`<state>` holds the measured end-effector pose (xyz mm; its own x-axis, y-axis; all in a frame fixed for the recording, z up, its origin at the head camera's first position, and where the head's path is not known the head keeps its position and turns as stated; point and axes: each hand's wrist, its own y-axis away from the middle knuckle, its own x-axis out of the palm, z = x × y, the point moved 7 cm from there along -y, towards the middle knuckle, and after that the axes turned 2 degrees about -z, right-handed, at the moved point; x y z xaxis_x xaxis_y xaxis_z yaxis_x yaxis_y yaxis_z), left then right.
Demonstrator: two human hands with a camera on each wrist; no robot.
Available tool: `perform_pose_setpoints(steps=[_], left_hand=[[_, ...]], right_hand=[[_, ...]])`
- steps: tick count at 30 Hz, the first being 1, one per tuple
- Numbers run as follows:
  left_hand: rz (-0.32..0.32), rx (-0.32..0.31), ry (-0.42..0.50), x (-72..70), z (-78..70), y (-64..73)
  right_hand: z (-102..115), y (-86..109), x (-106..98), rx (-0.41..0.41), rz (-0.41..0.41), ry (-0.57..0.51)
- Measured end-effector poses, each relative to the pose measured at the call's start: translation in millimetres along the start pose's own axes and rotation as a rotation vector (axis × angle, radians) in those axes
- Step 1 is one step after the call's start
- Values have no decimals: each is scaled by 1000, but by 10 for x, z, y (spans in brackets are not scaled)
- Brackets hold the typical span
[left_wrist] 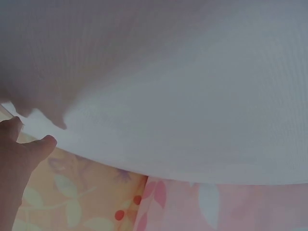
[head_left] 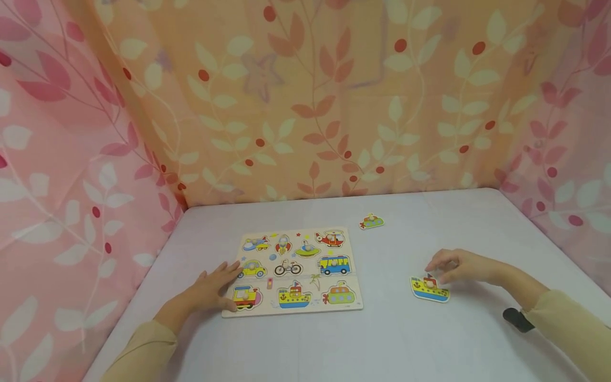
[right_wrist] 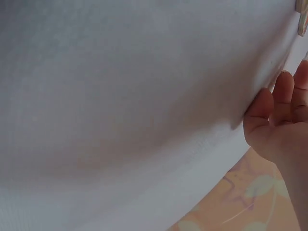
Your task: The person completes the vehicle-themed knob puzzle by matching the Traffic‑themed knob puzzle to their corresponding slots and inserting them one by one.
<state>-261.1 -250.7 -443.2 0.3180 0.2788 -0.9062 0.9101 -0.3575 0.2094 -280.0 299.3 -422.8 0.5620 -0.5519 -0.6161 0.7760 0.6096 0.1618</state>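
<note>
A wooden peg puzzle board (head_left: 334,314) with vehicle pictures lies on the table. My left hand (head_left: 212,286) rests on its left edge, fingers spread, near the train (head_left: 244,297) and the yellow car (head_left: 252,268). To the right of the board lies a loose boat piece (head_left: 422,293), yellow and blue with a small knob. My right hand (head_left: 460,267) hovers at the boat piece's upper right, fingers loosely bent, with no grip on it visible. In the right wrist view the right hand's fingers (right_wrist: 262,103) are bent; the left wrist view catches only part of the left hand (left_wrist: 19,159).
A loose green and red submarine piece (head_left: 372,222) lies beyond the board's upper right corner. Floral curtains (head_left: 305,106) stand behind the white table (head_left: 305,350) and on both sides. A dark strap (head_left: 517,320) hangs by the right sleeve.
</note>
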Motion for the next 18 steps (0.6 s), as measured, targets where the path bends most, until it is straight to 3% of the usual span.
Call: perform_pose_setpoints(steps=[7, 18], left_hand=[[3, 0, 38, 26, 31, -21], [11, -9, 89, 17, 24, -10]], right_hand=[[-38, -53, 91, -1, 60, 6], [-75, -94, 125, -12, 36, 15]])
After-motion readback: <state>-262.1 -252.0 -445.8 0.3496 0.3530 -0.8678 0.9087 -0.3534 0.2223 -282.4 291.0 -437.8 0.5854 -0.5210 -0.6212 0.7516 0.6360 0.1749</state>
